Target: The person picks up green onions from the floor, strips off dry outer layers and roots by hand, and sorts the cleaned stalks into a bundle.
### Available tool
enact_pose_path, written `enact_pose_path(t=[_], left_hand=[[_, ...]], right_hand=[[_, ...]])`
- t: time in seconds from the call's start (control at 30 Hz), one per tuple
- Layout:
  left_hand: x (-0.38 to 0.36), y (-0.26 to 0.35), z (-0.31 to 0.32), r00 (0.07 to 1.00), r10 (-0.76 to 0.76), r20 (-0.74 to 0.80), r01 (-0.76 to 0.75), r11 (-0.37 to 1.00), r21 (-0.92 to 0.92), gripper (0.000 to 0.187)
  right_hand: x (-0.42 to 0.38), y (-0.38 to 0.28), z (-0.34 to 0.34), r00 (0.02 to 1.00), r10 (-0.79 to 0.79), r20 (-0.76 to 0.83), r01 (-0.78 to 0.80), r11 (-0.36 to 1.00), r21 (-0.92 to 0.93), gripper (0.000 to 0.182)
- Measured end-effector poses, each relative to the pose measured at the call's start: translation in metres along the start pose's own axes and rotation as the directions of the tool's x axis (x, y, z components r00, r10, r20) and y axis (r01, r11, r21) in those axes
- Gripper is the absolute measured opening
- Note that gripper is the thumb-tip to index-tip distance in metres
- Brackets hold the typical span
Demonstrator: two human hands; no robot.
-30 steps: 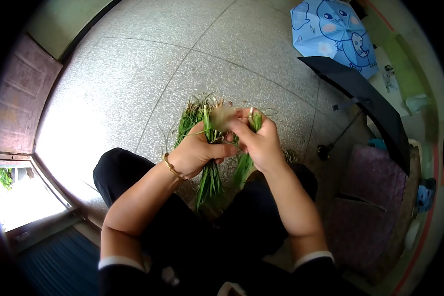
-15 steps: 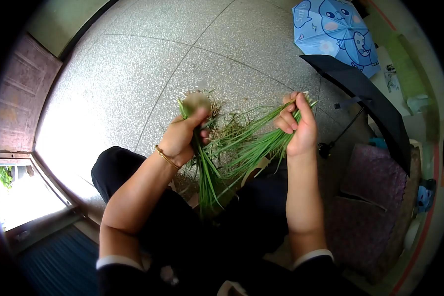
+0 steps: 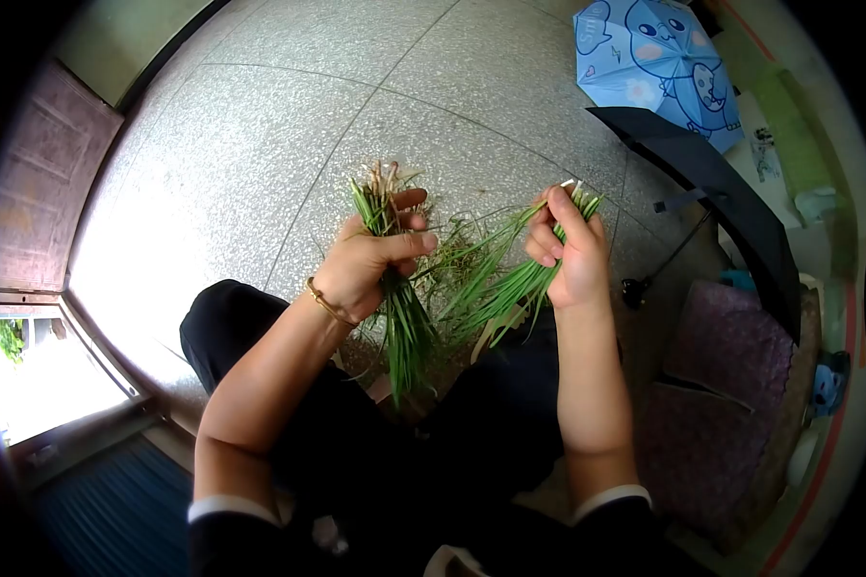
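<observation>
My left hand (image 3: 366,262), with a gold bracelet at its wrist, holds a bunch of green stalks (image 3: 406,332). Their pale and brownish ends stick up above the palm, and the leaves hang below. My right hand (image 3: 577,240) is closed round a second bunch of green stalks (image 3: 515,293), white ends at the top by the fingertips, leaves trailing down to the left. Between and behind the hands, a loose pile of trimmings (image 3: 452,252) lies on the speckled floor (image 3: 260,144).
An open black umbrella (image 3: 731,207) and a blue patterned umbrella (image 3: 669,62) stand at the right. Below them is a purple cloth-covered seat (image 3: 726,385). A wooden door (image 3: 43,183) is at the left. My knees in dark trousers flank the pile.
My left hand has turned and its fingers have spread somewhat, so the stalk ends now show. My right hand has moved slightly left with its bunch, and the two bunches hang farther apart.
</observation>
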State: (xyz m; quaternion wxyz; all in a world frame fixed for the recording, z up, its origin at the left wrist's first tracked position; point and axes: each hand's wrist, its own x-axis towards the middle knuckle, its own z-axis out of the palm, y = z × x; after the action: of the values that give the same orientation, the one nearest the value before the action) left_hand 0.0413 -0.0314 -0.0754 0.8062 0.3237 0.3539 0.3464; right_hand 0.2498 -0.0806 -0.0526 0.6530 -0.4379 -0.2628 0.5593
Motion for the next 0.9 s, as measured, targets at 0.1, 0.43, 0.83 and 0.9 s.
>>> enact_pose_path(t=[0.1, 0.43, 0.83, 0.9], left_hand=[[0.001, -0.002, -0.005, 0.989, -0.112, 0.098, 0.124, 0.984, -0.129, 0.043], [-0.013, -0.005, 0.016, 0.974, -0.152, 0.170, 0.134, 0.984, 0.116, 0.018], [-0.014, -0.004, 0.018, 1.000, -0.026, 0.012, 0.022, 0.967, 0.254, 0.012], [-0.013, -0.006, 0.013, 0.997, -0.065, 0.052, 0.053, 0.978, 0.204, 0.013]], right_hand=[[-0.001, 0.001, 0.003, 0.999, 0.033, 0.040, -0.034, 0.999, 0.029, 0.013], [-0.007, 0.010, 0.017, 0.999, 0.053, 0.001, -0.052, 0.990, -0.131, 0.015], [-0.008, 0.008, 0.012, 0.998, 0.059, -0.027, -0.064, 0.969, -0.239, 0.009], [-0.002, 0.001, 0.005, 0.997, 0.003, -0.075, -0.017, 0.982, -0.187, 0.011]])
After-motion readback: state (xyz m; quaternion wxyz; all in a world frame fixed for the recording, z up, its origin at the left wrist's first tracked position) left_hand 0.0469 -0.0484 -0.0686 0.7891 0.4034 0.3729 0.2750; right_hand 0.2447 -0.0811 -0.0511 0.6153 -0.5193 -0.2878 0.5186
